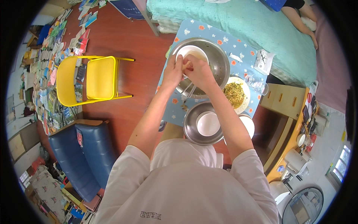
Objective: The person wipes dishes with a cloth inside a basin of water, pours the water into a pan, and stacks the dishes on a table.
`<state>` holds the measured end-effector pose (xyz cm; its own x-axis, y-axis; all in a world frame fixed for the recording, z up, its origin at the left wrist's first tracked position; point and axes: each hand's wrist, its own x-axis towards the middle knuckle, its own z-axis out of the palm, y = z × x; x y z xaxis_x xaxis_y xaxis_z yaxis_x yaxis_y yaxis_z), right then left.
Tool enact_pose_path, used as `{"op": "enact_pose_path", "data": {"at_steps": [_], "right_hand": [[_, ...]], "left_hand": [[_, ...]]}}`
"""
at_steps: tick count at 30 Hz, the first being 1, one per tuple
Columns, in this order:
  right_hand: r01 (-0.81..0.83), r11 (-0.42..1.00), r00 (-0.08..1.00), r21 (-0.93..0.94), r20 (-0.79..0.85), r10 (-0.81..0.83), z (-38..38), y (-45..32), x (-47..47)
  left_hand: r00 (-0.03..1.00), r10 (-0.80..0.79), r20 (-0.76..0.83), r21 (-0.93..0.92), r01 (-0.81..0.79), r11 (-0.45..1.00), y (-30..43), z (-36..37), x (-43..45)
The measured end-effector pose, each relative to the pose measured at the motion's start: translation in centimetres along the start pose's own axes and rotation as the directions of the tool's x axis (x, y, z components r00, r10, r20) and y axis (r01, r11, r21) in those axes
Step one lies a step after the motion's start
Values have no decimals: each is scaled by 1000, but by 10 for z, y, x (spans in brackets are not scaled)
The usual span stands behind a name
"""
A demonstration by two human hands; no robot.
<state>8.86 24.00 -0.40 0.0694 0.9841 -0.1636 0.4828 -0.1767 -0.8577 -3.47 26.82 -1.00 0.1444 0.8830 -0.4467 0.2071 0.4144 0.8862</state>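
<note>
My left hand grips the rim of a white bowl held over a large stainless steel basin. The curled fingers of my right hand reach into the bowl at its near side; whether they hold something is hidden. Two thin pale sticks, probably chopsticks, show below my hands, above or in the basin. A second white bowl sits inside a smaller metal basin near my lap. Right of my right forearm is a plate of shredded food.
Everything stands on a small table with a blue floral cover. A clear plastic cup, a tissue pack and a white dish are at the right. A yellow folding chair stands left. Someone's leg rests on the bed.
</note>
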Motion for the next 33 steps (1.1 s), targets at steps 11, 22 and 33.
{"op": "enact_pose_path", "data": {"at_steps": [11,22,33], "right_hand": [[249,775,886,-581,-186,-424,-6,32,22],[-171,932,981,319,139,133,-12,18,2],[76,926,938,-371,-289,-192,-43,33,-22]], "left_hand": [[994,-108,-14,74,109,991,7,15,-5],[995,54,-89,348,-20,937,-4,23,2],[945,314,-88,658,-181,730,4,18,-1]]}}
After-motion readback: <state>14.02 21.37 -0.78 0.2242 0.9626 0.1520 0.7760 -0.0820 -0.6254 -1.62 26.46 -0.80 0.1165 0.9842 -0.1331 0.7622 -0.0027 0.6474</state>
